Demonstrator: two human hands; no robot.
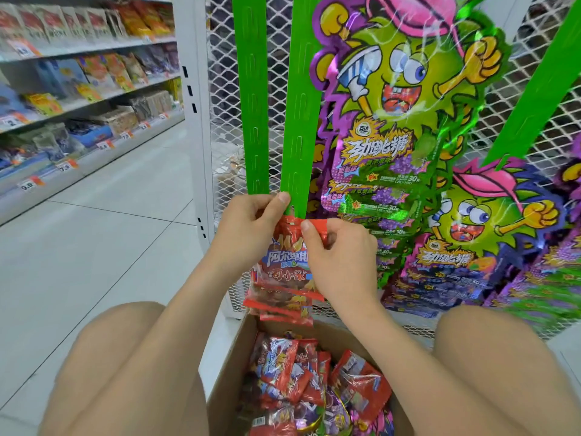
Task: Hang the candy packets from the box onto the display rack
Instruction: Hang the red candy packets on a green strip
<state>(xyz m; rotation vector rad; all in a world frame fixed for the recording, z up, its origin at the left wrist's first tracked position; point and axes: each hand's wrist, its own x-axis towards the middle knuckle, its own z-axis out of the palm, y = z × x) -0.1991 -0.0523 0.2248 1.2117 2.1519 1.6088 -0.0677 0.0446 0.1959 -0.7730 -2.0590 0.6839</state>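
Red foil candy packet (287, 258) with blue and white lettering sits at the lower end of the nearer green plastic hanging strip (300, 121), and I have both hands on its top edge. My left hand (251, 229) has its fingers curled, thumb tip pressed against the strip's bottom end just above the packet. My right hand (341, 262) pinches the packet's top right corner between thumb and forefinger. More red packets (281, 305) overlap beneath it, reaching down to the box rim; I cannot tell whether they are hooked to the strip.

A second green strip (251, 89) hangs just left of the first, both in front of the white wire mesh panel (224, 58). Right of them hang large green-and-purple cartoon monster packets (408, 99).

Between my knees stands the open brown cardboard box (224, 376), with a loose heap of red and purple candy packets (301, 379) inside. Store shelves of snack bags (78, 73) run along the left, above a pale tiled floor (110, 234).
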